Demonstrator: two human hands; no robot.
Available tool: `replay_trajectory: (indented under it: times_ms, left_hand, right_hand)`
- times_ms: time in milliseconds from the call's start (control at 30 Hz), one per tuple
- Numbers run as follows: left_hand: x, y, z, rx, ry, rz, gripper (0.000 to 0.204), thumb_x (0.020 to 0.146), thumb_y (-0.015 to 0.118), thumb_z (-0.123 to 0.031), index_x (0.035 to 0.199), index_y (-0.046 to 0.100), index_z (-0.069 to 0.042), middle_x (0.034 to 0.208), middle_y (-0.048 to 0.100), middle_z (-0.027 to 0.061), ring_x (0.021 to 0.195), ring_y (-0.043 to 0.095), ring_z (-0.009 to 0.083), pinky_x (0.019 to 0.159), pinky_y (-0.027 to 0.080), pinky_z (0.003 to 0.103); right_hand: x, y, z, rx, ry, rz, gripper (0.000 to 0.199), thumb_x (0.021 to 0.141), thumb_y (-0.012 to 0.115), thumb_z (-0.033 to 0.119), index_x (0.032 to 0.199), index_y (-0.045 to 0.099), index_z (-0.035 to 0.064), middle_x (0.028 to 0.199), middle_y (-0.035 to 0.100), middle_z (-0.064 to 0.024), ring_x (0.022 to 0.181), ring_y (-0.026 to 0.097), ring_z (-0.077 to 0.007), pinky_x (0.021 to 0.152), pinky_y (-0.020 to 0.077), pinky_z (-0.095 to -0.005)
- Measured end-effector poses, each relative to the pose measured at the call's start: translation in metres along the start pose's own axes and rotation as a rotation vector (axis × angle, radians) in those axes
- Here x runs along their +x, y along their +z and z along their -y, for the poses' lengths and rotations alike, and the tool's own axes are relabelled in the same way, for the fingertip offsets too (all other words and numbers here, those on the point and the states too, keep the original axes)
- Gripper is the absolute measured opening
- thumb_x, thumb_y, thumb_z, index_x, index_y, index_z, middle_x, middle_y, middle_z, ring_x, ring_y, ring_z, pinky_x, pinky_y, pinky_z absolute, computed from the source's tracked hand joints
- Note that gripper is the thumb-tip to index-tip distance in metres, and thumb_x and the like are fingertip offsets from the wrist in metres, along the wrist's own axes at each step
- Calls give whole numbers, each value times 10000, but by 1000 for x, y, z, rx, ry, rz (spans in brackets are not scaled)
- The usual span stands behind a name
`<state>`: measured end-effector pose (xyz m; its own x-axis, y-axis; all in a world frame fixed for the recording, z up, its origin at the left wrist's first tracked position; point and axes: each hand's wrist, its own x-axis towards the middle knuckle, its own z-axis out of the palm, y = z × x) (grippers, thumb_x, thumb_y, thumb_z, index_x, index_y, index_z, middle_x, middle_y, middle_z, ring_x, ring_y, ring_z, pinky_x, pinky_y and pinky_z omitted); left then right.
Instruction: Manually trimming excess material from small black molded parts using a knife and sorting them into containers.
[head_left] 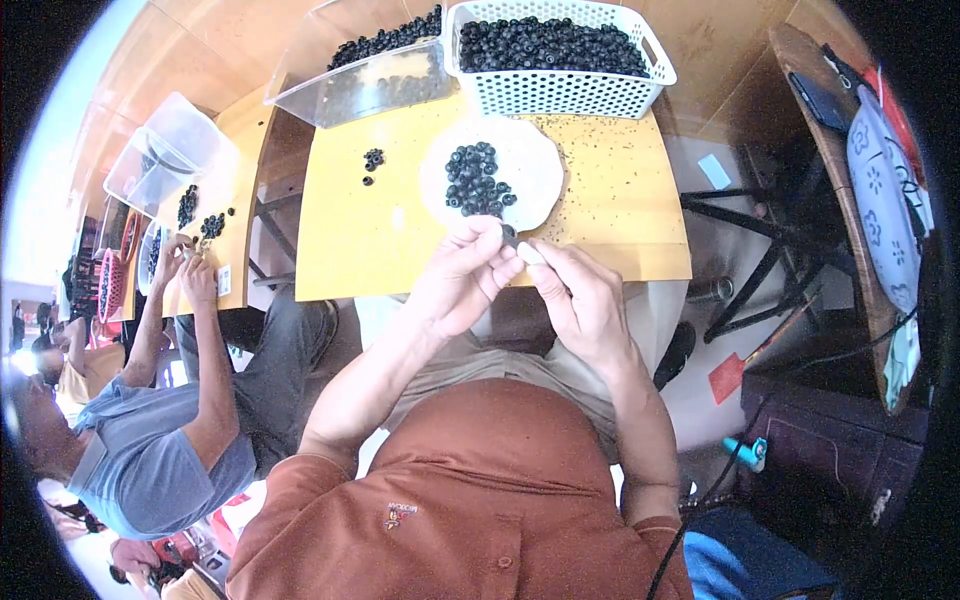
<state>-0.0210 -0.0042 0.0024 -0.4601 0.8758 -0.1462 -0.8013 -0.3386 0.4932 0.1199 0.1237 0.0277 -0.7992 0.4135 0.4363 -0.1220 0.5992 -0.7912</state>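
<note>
Above the front edge of a yellow table, my left hand (467, 272) has thumb and fingers closed on a small dark round piece (508, 232). Close beside it, my right hand (583, 298) pinches a small pale object (531, 255) against that piece; its kind is too small to tell. Just beyond both hands stands a white plate (535, 165) with a heap of black round pieces (476, 178), some looking ring-like. My fingers hide part of what they hold.
A white perforated basket (560, 97) and a clear plastic bin (345, 98), both with black pieces, stand at the back. Loose pieces (373, 160) lie left; dark crumbs scatter right. On the left, a co-worker's hands (190, 268) work at another table. A wooden board (838, 165) rises at right.
</note>
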Motion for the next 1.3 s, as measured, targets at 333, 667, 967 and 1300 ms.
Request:
replay_trajectory:
  times_ms: [333,667,967,1300]
  left_hand:
    - [-10,7,-1,38,66,55,100,968,646,-104,1039,674,-40,967,693,96,862,685,175,812,603,333]
    - [-17,15,-6,18,107,131,114,972,635,-86,1058,674,-21,992,679,105,879,653,180,802,586,330]
    - [-16,12,-1,35,91,114,104,991,605,-82,1048,666,-21,975,685,98,884,683,176,816,607,329]
    - [-20,8,2,37,105,85,69,987,612,-84,1011,652,-32,972,683,90,899,687,176,827,608,329]
  right_hand:
    - [2,-1,8,37,-23,-49,234,981,615,158,1144,673,2,929,701,-198,822,712,-348,688,556,-397]
    - [4,-14,8,106,65,-52,259,1004,588,144,1142,666,-62,936,705,-200,834,707,-274,740,539,-350]
    - [-1,-7,20,160,10,33,232,992,607,140,1131,671,-35,1010,710,-204,904,725,-320,754,568,-378]
    - [-3,-6,21,86,14,52,234,984,619,146,1133,663,-29,1006,705,-208,903,722,-337,745,567,-384]
